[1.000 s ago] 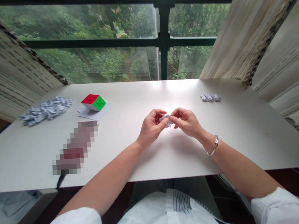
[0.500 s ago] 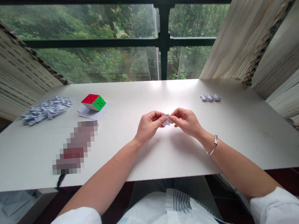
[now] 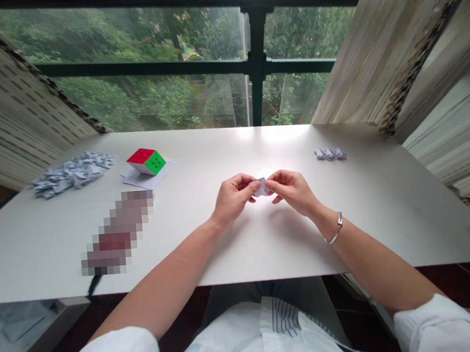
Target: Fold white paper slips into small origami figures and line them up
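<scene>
A small folded piece of white paper (image 3: 261, 188) is held between my two hands above the middle of the white table (image 3: 240, 256). My left hand (image 3: 237, 196) pinches its left side between thumb and fingers. On the right side, my right hand (image 3: 291, 189) grips it the same way, thumb on top. The fingertips cover part of the folds. To the far right lies a short row of folded paper pieces (image 3: 330, 154). A large heap of similar folded paper pieces (image 3: 74, 174) rests at the far left.
A red, green and white puzzle cube (image 3: 147, 161) sits on white paper sheets (image 3: 155, 182) left of centre. Nearer me lies a blurred-out long object (image 3: 118, 232) with a dark strap. Behind the table stand a green-framed window (image 3: 256, 62) and curtains (image 3: 343, 56).
My hands stay in nearly the same place. The folded paper shows a little more between the fingertips, its top edge slightly higher. The view has shifted very slightly.
</scene>
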A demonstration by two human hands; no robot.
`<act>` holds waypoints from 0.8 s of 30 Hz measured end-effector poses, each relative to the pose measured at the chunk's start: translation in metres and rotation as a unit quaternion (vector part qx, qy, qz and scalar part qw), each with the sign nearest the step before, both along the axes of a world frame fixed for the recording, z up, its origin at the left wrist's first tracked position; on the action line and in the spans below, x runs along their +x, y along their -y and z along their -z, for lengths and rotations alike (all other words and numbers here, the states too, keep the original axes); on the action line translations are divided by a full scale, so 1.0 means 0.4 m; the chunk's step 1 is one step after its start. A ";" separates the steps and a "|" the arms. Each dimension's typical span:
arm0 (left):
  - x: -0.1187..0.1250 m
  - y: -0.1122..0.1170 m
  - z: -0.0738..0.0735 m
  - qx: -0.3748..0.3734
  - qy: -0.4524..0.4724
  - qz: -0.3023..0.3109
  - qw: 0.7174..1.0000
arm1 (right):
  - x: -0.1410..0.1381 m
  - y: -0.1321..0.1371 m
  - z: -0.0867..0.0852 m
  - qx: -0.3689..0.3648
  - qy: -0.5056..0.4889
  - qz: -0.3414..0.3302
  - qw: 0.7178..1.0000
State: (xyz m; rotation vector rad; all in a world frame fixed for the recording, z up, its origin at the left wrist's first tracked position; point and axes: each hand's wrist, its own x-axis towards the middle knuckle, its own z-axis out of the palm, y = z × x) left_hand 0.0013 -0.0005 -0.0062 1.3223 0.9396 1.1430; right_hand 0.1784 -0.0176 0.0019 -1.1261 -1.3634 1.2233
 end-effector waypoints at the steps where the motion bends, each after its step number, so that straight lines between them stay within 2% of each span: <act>1: 0.000 0.000 0.000 0.004 0.001 -0.002 1.000 | 0.000 0.000 0.000 -0.004 -0.002 -0.004 1.000; 11: 0.004 0.011 0.000 0.033 -0.018 -0.008 0.999 | -0.004 0.005 -0.004 0.017 -0.023 -0.016 0.999; 18: 0.004 0.015 -0.002 0.081 -0.039 -0.047 0.995 | -0.019 0.010 0.000 0.005 -0.023 -0.038 0.999; 24: 0.009 0.021 0.004 0.087 -0.021 -0.028 0.996 | -0.022 0.016 0.006 0.038 -0.010 -0.027 0.999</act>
